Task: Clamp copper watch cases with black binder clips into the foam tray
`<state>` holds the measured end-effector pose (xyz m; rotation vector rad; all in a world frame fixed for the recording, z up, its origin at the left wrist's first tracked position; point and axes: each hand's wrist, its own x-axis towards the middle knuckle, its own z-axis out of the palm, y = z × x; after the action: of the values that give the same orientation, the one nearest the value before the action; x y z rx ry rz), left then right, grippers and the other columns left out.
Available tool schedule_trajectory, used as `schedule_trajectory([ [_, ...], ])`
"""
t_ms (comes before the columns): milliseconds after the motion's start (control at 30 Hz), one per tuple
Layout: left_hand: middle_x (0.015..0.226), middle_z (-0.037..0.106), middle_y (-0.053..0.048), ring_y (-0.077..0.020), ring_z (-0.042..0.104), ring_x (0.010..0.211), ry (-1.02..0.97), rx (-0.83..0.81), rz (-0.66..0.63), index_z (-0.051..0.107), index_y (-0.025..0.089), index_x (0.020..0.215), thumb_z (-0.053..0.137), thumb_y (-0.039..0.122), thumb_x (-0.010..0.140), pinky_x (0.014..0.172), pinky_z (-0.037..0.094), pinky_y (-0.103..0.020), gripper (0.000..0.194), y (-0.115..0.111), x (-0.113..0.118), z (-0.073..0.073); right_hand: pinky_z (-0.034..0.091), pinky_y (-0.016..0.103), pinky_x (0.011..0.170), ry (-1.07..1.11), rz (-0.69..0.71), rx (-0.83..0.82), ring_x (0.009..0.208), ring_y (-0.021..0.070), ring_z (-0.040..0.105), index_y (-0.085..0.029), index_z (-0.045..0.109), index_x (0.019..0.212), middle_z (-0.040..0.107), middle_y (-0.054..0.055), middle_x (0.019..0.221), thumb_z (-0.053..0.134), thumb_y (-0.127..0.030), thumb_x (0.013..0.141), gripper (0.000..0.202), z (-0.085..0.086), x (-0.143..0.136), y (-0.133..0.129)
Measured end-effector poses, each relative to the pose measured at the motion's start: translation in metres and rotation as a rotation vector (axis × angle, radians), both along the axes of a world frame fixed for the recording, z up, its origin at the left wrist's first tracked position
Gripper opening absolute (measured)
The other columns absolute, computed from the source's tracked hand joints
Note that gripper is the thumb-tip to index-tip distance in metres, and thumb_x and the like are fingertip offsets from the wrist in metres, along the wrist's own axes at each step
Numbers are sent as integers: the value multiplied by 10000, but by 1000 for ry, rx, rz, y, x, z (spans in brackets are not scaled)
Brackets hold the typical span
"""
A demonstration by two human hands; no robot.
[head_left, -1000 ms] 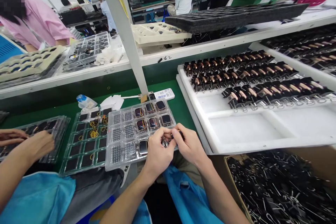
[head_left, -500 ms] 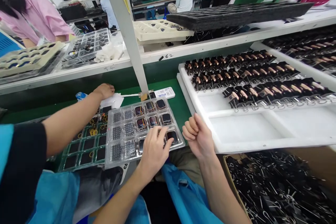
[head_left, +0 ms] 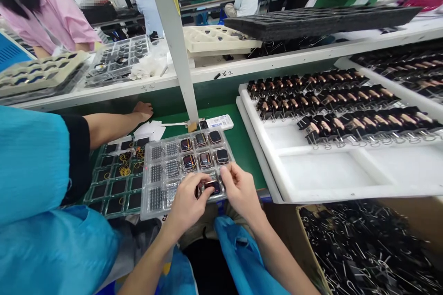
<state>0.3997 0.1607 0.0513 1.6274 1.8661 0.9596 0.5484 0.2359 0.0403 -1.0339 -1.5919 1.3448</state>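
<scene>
A clear plastic tray [head_left: 161,145] holds several dark square watch faces in its right columns, while its left columns show only ribbed pockets. Over the tray's front right part, my left hand [head_left: 189,198] pinches a dark watch face [head_left: 212,187] between thumb and fingers, its screen tilted. Just right of it, my right hand [head_left: 240,189] has its fingers curled together beside the tray's right edge. Whatever may be between those fingertips is too small to make out.
A co-worker's arm [head_left: 110,126] reaches in from the left over a green compartment tray [head_left: 116,189]. White trays with clipped parts [head_left: 325,193] stand at the right, above a box of black binder clips [head_left: 367,249]. A slanted post [head_left: 176,46] rises behind.
My left hand has taken hold of a watch face from the tray. My right hand has moved left, close to it. The co-worker's sleeve has come further into view.
</scene>
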Motion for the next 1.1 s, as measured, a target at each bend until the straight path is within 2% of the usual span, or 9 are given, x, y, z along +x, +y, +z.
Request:
schedule_trajectory([
  [100, 754, 616, 11, -144, 531, 649, -182, 78, 111, 640, 216, 917, 634, 228, 916, 615, 435, -272, 14, -3, 15, 3, 312, 271, 567, -95, 194, 68, 564, 143, 489, -219, 546, 805, 559, -22, 635, 564, -435, 1004, 294, 3, -2, -4],
  [200, 716, 599, 20, -131, 543, 634, -291, 141, 176, 598, 210, 852, 621, 265, 930, 607, 433, -257, 98, -6, 32, 7, 337, 266, 602, -65, 320, 110, 609, 145, 511, -215, 543, 774, 576, -11, 673, 508, -399, 1035, 321, 4, -1, -3],
  [267, 734, 618, 17, -131, 573, 655, -328, 164, 205, 602, 208, 850, 644, 286, 925, 625, 447, -253, 117, -7, 39, 7, 318, 272, 578, -35, 270, 125, 560, 133, 451, -212, 506, 714, 518, -20, 621, 475, -405, 1047, 387, 3, -1, -4],
  [400, 735, 617, 16, -129, 554, 639, -292, 181, 274, 638, 205, 878, 696, 302, 901, 613, 445, -254, 115, -7, 38, 1, 291, 287, 533, 26, -21, 17, 526, 133, 396, -212, 467, 625, 460, -16, 561, 463, -528, 1041, 522, -6, 0, 0],
  [500, 778, 633, 1, -150, 583, 686, -157, 149, 279, 639, 211, 898, 681, 287, 915, 651, 471, -275, 88, -7, 26, -8, 254, 293, 493, 120, -107, -134, 484, 126, 327, -224, 394, 560, 388, -25, 502, 516, -606, 1008, 600, -10, 2, 12],
  [600, 921, 660, -38, -206, 647, 869, 75, 65, 177, 642, 219, 965, 643, 242, 940, 776, 517, -333, 34, -7, 13, -16, 207, 296, 478, 257, -105, -179, 478, 117, 251, -236, 312, 564, 314, -40, 513, 529, -636, 996, 627, -8, 0, 34],
  [833, 1109, 624, -94, -263, 637, 1021, 502, -10, 15, 611, 217, 1130, 558, 336, 1011, 818, 534, -384, 177, 15, -7, -13, 234, 291, 536, -91, 93, 93, 572, 134, 337, -218, 316, 598, 356, -21, 583, 455, -607, 1012, 585, -6, -37, 73],
  [1000, 1107, 621, -119, -280, 628, 1021, 712, -103, 9, 550, 180, 1285, 468, 241, 1032, 746, 519, -358, 272, 57, -21, -6, 267, 295, 574, -161, 127, 157, 566, 145, 394, -216, 373, 573, 410, -16, 558, 406, -583, 1031, 588, -16, -45, 70],
  [1100, 1110, 599, -133, -289, 618, 1004, 777, -128, -14, 562, 156, 1265, 516, 253, 1012, 735, 516, -359, 275, 65, -22, -4, 254, 305, 593, -250, 68, 229, 559, 159, 414, -223, 418, 610, 467, -6, 570, 397, -546, 1050, 546, -20, -39, 65],
])
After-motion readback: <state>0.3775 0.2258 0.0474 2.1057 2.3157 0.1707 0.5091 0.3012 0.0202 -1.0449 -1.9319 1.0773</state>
